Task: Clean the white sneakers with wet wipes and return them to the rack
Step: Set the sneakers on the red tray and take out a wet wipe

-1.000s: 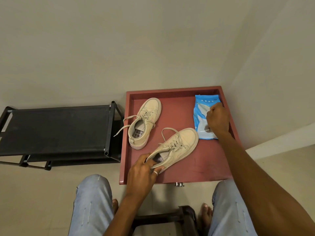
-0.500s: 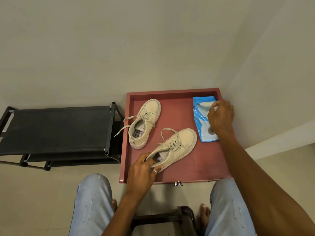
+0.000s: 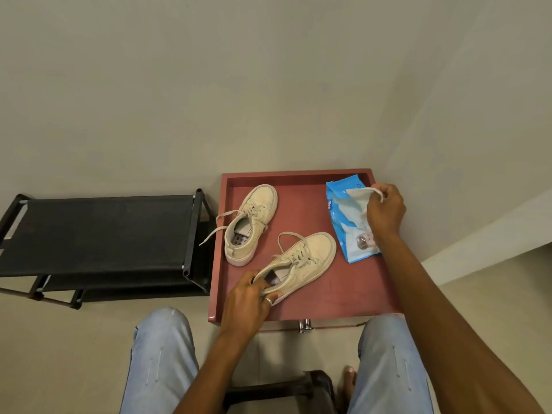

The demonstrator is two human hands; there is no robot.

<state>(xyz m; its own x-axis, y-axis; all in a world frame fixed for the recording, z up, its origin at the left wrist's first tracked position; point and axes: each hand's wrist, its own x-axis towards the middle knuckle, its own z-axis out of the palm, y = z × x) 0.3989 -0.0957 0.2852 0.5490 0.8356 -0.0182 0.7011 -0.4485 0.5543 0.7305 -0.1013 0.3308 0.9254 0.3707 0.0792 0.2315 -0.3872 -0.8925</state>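
Both the near sneaker (image 3: 301, 261) and the far sneaker (image 3: 254, 219) look matt and cream to me, with woven cloth laces. My wipe pack (image 3: 354, 248) is glossy, crinkled blue plastic; the wipe (image 3: 357, 201) is thin, soft cloth. The surface (image 3: 343, 294) is dull, scuffed red wood. The rack (image 3: 98, 231) is black fabric on metal tubes.

Your far sneaker (image 3: 257, 204) and near sneaker (image 3: 310, 255) are cream-white, the tray (image 3: 343, 294) brick-red, the wipes pack (image 3: 352, 246) blue and white (cartoon print on it), the wet wipe (image 3: 358, 204) whitish, the shoe rack (image 3: 98, 231) black.

Near sneaker (image 3: 301, 261): my left fingers (image 3: 258, 283) hid its heel.
Wipe (image 3: 358, 201): one end vanished inside my right fingers (image 3: 388, 194).
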